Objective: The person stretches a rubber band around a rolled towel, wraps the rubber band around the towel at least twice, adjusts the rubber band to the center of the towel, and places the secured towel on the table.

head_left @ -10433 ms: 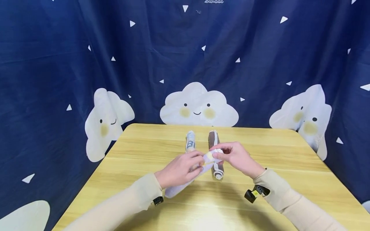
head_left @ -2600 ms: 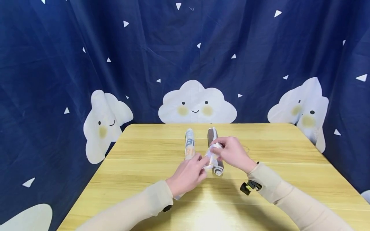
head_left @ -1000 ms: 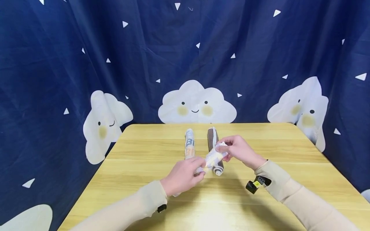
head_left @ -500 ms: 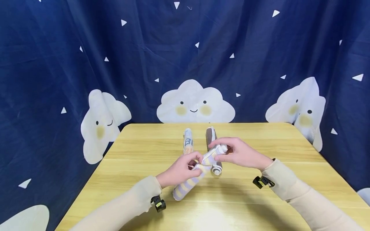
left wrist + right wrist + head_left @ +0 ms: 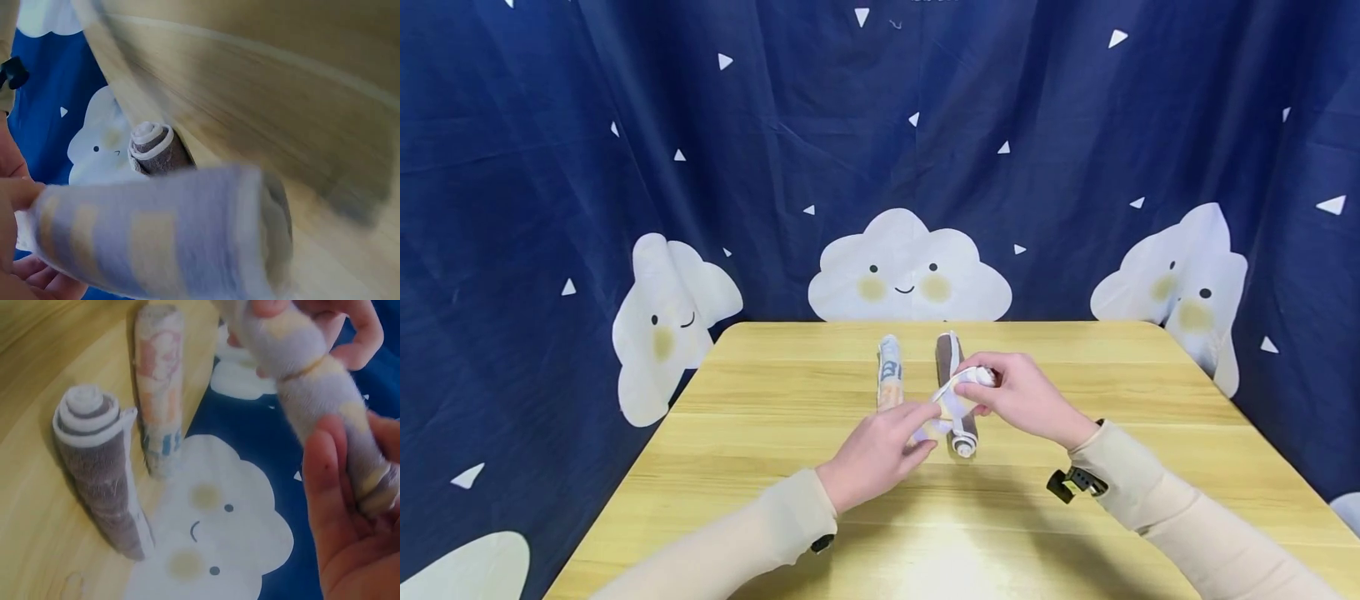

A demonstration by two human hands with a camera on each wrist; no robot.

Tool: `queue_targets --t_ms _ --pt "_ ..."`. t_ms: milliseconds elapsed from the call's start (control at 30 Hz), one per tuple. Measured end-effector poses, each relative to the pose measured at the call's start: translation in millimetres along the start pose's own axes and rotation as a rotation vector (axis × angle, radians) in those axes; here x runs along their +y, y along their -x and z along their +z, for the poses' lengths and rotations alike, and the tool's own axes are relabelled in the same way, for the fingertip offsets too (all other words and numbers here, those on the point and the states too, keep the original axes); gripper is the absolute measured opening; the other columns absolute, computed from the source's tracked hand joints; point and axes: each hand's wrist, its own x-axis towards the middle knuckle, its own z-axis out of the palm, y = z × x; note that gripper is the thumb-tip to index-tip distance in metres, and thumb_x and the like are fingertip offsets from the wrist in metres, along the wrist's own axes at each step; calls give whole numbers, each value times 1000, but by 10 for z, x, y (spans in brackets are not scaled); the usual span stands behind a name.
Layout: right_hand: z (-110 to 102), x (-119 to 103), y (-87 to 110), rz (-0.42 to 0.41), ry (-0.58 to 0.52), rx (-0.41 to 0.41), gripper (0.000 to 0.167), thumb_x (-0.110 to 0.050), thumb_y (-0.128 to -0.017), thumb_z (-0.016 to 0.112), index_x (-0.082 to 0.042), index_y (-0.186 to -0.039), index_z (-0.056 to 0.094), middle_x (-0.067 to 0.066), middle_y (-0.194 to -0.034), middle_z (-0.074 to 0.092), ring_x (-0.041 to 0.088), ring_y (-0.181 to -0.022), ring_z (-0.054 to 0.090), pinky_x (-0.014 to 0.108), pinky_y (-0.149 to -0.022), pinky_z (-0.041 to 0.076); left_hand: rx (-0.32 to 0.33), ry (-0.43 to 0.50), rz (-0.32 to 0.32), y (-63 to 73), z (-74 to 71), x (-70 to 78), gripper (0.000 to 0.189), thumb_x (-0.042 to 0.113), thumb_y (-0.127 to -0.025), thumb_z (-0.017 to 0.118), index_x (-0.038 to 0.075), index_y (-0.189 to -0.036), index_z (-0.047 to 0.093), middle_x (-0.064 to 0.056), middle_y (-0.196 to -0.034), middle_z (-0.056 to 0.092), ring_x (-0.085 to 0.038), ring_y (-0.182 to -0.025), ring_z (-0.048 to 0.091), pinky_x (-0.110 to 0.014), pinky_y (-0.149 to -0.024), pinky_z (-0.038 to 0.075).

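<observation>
Above the table, both hands hold a rolled towel [image 5: 955, 406] in lavender and yellow, tilted with its right end higher. My left hand [image 5: 874, 454] grips it around the lower middle, fingers over the top. My right hand [image 5: 1026, 400] pinches the upper end between thumb and fingers. In the right wrist view a thin band [image 5: 306, 367] circles the towel and draws it in at the middle. The left wrist view shows the towel's near end, loosely coiled. Just behind lies a brown rolled towel [image 5: 946, 354] with white edging, partly covered by the held towel.
A pale rolled towel [image 5: 890, 371] with blue and orange print lies left of the brown one, its near end hidden by my left hand. A faint thin ring [image 5: 72, 584] lies on the wooden table [image 5: 775, 392]. A dark blue cloud-print curtain [image 5: 880, 150] hangs behind.
Over the last second the left hand has loosened and then closed around the lavender towel again. The towel has turned in the hands. The two other rolls have stayed put.
</observation>
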Motion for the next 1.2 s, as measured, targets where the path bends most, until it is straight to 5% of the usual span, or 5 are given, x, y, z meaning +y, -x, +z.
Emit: queue_targets --t_ms 167,433,633,967,1200 --pt "35 -8 -26 47 8 55 13 -16 -92 73 -6 -101 73 8 -80 70 26 -66 69 33 -60 59 -29 -71 19 -9 9 -13 44 15 -94 71 15 -134 54 -2 -116 70 -12 -99 70 -21 -81 57" --pt "90 86 -63 72 30 64 9 -12 -91 73 -5 -97 74 6 -74 70 27 -61 68 35 -56 59 -110 -169 28 -58 26 -1 32 14 -93 70 16 -122 55 0 -97 66 -10 -76 64 -18 -62 51" --pt "139 112 -91 112 15 40 10 -11 -90 74 -5 -98 74 7 -75 70 34 -64 69 35 -56 59 -166 -181 -1 -50 50 -11 26 14 -92 71 16 -112 56 0 -95 64 -9 -74 62 -15 -59 49" --pt "72 159 -108 154 -26 26 15 -11 -91 72 1 -100 74 9 -75 70 20 -58 66 33 -55 58 -165 -224 54 0 43 -5 11 17 -93 66 18 -97 56 3 -94 61 -7 -71 53 -17 -56 44" --pt "21 136 -124 175 -97 20 20 -19 -91 73 -2 -100 73 9 -77 69 22 -59 64 31 -55 56 -139 -76 -104 -27 -38 -47 23 36 -91 71 22 -94 52 12 -90 61 -2 -70 51 -15 -54 40"
